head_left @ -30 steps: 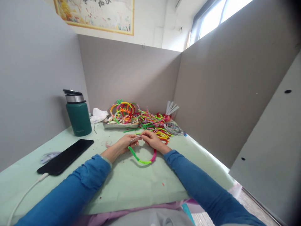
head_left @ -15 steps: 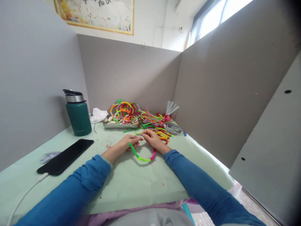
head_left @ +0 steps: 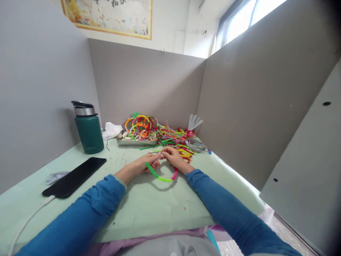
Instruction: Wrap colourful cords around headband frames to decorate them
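My left hand (head_left: 140, 165) and my right hand (head_left: 174, 158) meet at the middle of the pale green table (head_left: 149, 206). Together they pinch a curved band wrapped in fuzzy pipe cleaner (head_left: 160, 176), green along the left and bottom, pink at the right end. The band arcs down toward me below both hands. A thin pale strand runs between my fingertips at the top. Both sleeves are blue.
A pile of coloured pipe cleaners (head_left: 173, 138) lies just beyond my hands, beside a metal tray (head_left: 133, 142) of finished hoops. A green flask (head_left: 89, 129) and a black phone (head_left: 74, 176) with a white cable are at the left. Grey partition walls enclose the desk.
The band has tilted and lifted a little, its green end rising toward my left fingers. Both hands shifted slightly away from me.
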Available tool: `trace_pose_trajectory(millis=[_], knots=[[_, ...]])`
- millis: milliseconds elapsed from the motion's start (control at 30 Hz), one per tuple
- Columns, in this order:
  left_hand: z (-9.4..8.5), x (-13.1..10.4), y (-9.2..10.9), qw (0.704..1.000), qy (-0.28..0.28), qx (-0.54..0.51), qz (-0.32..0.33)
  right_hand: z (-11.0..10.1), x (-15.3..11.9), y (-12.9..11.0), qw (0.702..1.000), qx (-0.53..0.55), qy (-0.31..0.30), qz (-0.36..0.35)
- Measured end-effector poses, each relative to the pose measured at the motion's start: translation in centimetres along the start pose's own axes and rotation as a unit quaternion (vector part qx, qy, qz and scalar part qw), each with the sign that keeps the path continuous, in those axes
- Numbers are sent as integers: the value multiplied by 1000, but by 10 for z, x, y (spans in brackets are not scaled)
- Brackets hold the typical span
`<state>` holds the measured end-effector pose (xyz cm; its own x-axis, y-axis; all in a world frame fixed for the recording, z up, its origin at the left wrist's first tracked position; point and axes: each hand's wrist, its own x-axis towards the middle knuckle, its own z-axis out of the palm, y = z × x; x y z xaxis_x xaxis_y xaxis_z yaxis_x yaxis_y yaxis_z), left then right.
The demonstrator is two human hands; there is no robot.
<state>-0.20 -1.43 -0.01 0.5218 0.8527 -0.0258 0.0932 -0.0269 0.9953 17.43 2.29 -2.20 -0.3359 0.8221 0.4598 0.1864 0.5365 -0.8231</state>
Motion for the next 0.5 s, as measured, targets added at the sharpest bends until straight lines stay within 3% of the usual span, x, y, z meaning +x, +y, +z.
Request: trace_pose_trajectory(millis=[333,400,500], knots=[[-10,2,1,990,-87,-96,-55,-1,1,6,999,-36,14,-15],[-11,2,2,991,-76,-83,-66,-2,1,9,999,-42,12,-13],[-12,0,1,997,-39,22,-67,-3,2,14,998,-63,3,-6]])
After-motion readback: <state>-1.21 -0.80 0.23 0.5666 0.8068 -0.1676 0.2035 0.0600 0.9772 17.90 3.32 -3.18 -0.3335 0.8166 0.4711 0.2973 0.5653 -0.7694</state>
